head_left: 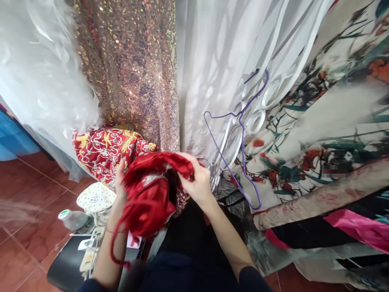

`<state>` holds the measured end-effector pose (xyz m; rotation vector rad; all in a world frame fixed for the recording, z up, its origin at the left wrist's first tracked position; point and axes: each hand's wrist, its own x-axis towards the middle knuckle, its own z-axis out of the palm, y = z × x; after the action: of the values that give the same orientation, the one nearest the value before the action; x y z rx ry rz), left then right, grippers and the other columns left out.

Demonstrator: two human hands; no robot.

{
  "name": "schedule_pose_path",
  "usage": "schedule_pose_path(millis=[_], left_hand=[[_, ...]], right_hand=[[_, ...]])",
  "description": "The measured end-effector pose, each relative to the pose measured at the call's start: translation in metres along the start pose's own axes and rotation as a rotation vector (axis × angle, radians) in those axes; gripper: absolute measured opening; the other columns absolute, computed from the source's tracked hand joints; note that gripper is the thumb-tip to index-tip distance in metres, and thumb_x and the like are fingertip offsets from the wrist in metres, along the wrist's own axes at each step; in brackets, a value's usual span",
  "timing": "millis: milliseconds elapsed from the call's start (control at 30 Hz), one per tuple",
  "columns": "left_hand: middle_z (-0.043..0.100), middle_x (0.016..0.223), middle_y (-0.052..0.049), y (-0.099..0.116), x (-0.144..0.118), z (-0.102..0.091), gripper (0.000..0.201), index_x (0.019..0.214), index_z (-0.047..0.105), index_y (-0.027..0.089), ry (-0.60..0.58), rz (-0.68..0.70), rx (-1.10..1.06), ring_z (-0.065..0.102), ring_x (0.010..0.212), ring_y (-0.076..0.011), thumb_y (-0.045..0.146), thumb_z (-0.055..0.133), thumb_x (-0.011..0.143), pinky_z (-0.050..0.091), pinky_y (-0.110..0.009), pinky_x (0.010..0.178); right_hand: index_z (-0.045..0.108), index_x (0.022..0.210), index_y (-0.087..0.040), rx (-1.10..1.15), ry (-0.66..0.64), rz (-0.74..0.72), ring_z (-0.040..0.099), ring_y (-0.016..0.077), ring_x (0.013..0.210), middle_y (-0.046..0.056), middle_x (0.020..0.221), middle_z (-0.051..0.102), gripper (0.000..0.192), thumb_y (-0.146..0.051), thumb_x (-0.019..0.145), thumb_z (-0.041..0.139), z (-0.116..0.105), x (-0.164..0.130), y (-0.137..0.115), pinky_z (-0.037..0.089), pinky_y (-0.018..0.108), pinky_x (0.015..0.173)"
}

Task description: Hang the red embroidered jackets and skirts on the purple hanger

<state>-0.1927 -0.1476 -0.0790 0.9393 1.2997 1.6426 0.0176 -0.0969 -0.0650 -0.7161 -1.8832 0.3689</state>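
Observation:
A shiny red satin garment (148, 194) is bunched between both my hands at the centre. My left hand (120, 182) grips its left side, mostly hidden behind the cloth. My right hand (197, 182) pinches the upper right edge of the same garment. A red cord (117, 239) from it loops down over my left forearm. Behind it lies a red fabric with gold and silver embroidery (103, 150).
A purple wire hanger (240, 134) hangs on a white metal grille (273, 85) to the right. A sequinned cloth (133, 69), white tulle (39, 77) and floral fabric (334, 121) hang around. A plastic bottle (73, 219) and a black stool (67, 267) stand lower left on red tiles.

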Motion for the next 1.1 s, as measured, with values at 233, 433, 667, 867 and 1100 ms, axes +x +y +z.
schedule_pose_path(millis=[233, 433, 667, 867, 1100], left_hand=[[0.061, 0.142, -0.011, -0.043, -0.005, 0.017, 0.092, 0.144, 0.045, 0.026, -0.35, -0.06, 0.204, 0.058, 0.132, -0.0304, 0.047, 0.087, 0.065, 0.044, -0.047, 0.116], [0.075, 0.097, -0.008, -0.066, -0.002, 0.037, 0.027, 0.091, 0.071, 0.017, -0.467, -0.098, 0.34, 0.067, 0.101, -0.0296, 0.039, 0.066, 0.075, 0.052, -0.044, 0.1], [0.058, 0.059, -0.002, -0.058, 0.012, 0.014, 0.014, 0.054, 0.049, 0.02, -0.153, 0.143, 0.578, 0.054, 0.061, -0.0184, 0.02, 0.052, 0.068, 0.046, -0.029, 0.064], [0.048, 0.052, 0.001, -0.044, 0.017, -0.002, 0.016, 0.054, 0.042, 0.022, 0.067, 0.277, 0.695, 0.041, 0.053, -0.0142, 0.017, 0.054, 0.063, 0.03, -0.028, 0.056], [0.052, 0.058, 0.002, -0.036, 0.024, 0.008, 0.005, 0.072, 0.052, 0.019, -0.01, 0.298, 0.766, 0.044, 0.054, -0.0133, 0.02, 0.051, 0.067, 0.036, -0.026, 0.056]], right_hand=[[0.053, 0.147, -0.026, -0.371, -0.026, 0.069, 0.075, 0.0212, 0.088, 0.007, 0.115, 0.075, 0.056, -0.013, 0.093, 0.044, 0.018, 0.002, 0.046, 0.061, 0.03, 0.08], [0.064, 0.134, -0.022, -0.579, -0.238, -0.155, 0.071, 0.018, 0.073, 0.008, 0.112, 0.074, 0.046, -0.012, 0.091, 0.051, 0.011, 0.005, 0.046, 0.054, 0.026, 0.061], [0.069, 0.106, -0.019, -0.613, -0.188, -0.164, 0.071, 0.0222, 0.088, 0.013, 0.114, 0.071, 0.017, -0.023, 0.093, 0.059, 0.003, 0.007, 0.048, 0.054, 0.029, 0.063], [0.065, 0.081, -0.019, -0.578, -0.132, -0.553, 0.056, 0.0269, 0.125, 0.014, 0.127, 0.067, 0.016, -0.016, 0.095, 0.057, 0.001, 0.005, 0.038, 0.049, 0.042, 0.099], [0.065, 0.084, -0.016, -0.45, -0.2, -0.763, 0.042, 0.0092, 0.05, -0.006, 0.053, 0.053, 0.024, -0.021, 0.103, 0.05, 0.016, -0.003, 0.027, 0.034, 0.026, 0.061]])
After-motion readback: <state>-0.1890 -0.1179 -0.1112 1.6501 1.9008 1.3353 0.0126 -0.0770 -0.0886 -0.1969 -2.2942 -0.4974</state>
